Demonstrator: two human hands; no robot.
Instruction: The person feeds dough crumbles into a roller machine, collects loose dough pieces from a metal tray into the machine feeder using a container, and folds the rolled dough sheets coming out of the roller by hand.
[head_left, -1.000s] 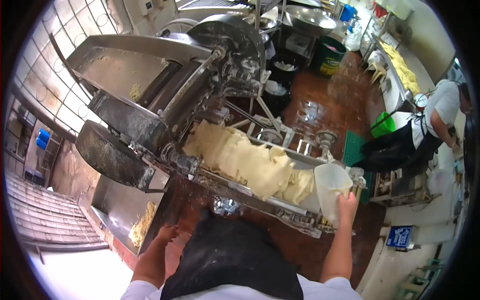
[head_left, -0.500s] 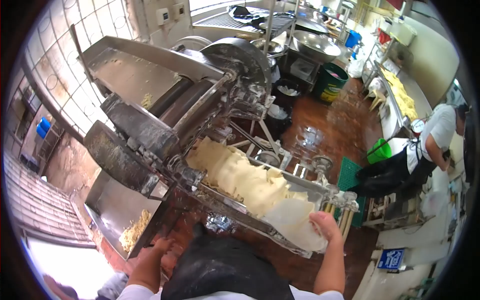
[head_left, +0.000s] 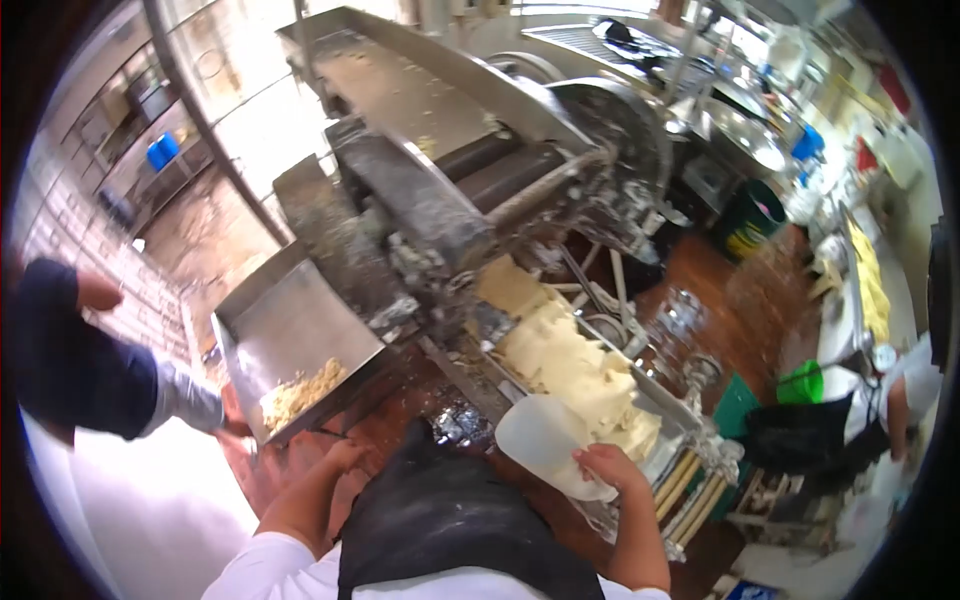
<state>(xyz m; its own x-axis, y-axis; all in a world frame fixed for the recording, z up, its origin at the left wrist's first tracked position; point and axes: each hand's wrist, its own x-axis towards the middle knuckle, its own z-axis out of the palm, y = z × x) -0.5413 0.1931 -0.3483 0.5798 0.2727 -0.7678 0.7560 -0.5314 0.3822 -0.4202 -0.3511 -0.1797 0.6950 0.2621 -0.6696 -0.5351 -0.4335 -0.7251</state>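
My right hand [head_left: 610, 468] grips a translucent white plastic scraper [head_left: 540, 440], a rounded flat piece held near the front side of a long metal trough. Pale yellow dough [head_left: 565, 355] lies in a thick, folded strip along that trough, below the roller machine. My left hand [head_left: 348, 458] hangs over the red floor, its fingers loosely apart and holding nothing. Nearest to it is a slanted metal tray [head_left: 300, 300] with a heap of dough crumbs [head_left: 305, 393] at its lower end.
The large roller machine [head_left: 510, 170] stands ahead, floury, with a metal hopper [head_left: 410, 95]. Several pale rollers [head_left: 690, 495] cross the trough's near end. One person [head_left: 80, 350] is at the left, another [head_left: 840, 420] at the right. A green bucket [head_left: 802, 382] stands by the right-hand person.
The scraper has moved left from over the dough to the trough's front side, in my right hand. My view has turned left, and a person has come further into view there.
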